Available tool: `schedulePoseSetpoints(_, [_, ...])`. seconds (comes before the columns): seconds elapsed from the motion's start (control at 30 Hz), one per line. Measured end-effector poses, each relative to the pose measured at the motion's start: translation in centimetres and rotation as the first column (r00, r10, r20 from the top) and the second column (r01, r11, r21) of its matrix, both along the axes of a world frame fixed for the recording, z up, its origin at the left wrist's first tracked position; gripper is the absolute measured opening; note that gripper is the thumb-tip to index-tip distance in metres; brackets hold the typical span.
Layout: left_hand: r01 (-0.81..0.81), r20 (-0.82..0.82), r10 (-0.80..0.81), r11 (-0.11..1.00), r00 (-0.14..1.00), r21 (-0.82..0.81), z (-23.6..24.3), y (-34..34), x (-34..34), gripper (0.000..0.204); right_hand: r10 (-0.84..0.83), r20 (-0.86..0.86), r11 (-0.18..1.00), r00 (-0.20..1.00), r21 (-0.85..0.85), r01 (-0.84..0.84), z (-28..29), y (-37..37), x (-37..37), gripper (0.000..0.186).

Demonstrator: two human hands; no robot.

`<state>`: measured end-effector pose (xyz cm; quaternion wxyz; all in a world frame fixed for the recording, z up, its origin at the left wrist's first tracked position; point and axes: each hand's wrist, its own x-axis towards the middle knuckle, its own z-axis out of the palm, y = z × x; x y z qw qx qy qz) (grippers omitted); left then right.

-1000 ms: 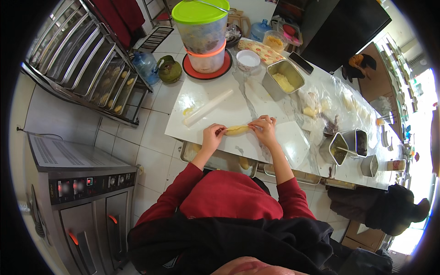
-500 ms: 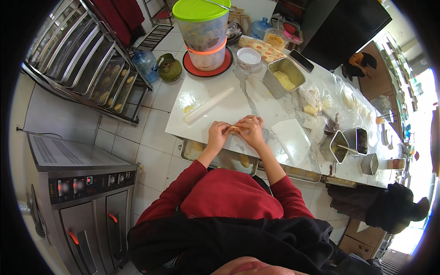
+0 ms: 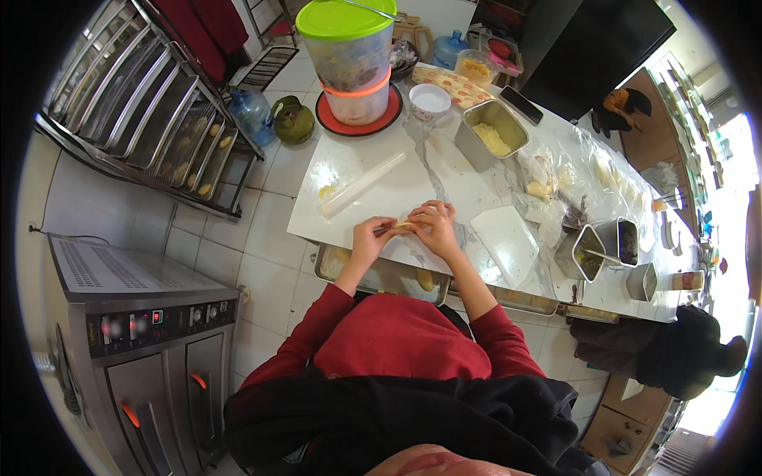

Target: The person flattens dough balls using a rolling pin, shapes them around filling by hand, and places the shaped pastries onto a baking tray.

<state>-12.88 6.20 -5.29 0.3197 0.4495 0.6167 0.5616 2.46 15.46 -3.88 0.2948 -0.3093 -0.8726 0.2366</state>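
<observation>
Just above the near edge of the marble-patterned worktable (image 3: 468, 198), both my hands pinch one small pale piece of dough (image 3: 402, 225). My left hand (image 3: 370, 239) has its fingertips closed on the left end. On the other end the fingers of my right hand (image 3: 433, 228) are bent and pressed together. The fingers cover much of the dough. A whitish rolling pin (image 3: 363, 186) lies slantwise beyond my left hand, beside a small yellow smear (image 3: 326, 192). To the right of my right hand lies a flat white board (image 3: 506, 245).
A deep metal pan (image 3: 481, 151) holds pale yellow shreds. Stacked tubs with a green lid (image 3: 346, 22) stand at the far left. Metal containers (image 3: 579, 252) and plastic-covered dough line the right. A tray (image 3: 381, 279) sits under the near edge; an oven (image 3: 151, 333) stands left.
My left hand has shifted slightly left and down, and more of the dough shows between my fingertips. My right hand stays almost in place.
</observation>
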Motion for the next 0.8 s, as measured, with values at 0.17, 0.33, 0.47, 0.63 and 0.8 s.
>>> schedulePoseSetpoints(0.17, [-0.077,-0.217,0.077,0.997,0.973,0.011,-0.3,0.2,-0.2,0.005,-0.093,0.005,0.994,0.996,-0.058,0.093,0.8,0.9,1.9,0.015])
schedulePoseSetpoints(0.33, [-0.087,-0.164,0.094,0.995,0.982,0.05,-0.1,0.4,0.2,0.004,-0.055,0.123,0.998,0.991,0.043,0.05,0.3,2.3,2.1,0.017])
schedulePoseSetpoints(0.47, [-0.088,-0.167,0.084,0.996,0.982,-0.015,-0.1,0.3,-0.3,0.007,-0.093,0.044,0.996,0.995,-0.007,0.093,1.0,2.2,2.2,0.014])
schedulePoseSetpoints(0.63, [-0.087,-0.176,0.083,0.996,0.981,-0.011,-0.2,0.8,0.1,0.007,-0.01,0.082,1.0,0.997,-0.013,0.011,0.2,1.7,1.0,0.015])
schedulePoseSetpoints(0.8, [-0.084,-0.191,0.075,0.996,0.979,-0.04,-0.2,0.2,-0.7,0.007,-0.056,0.004,0.997,0.998,-0.051,0.056,1.1,2.2,2.4,0.016])
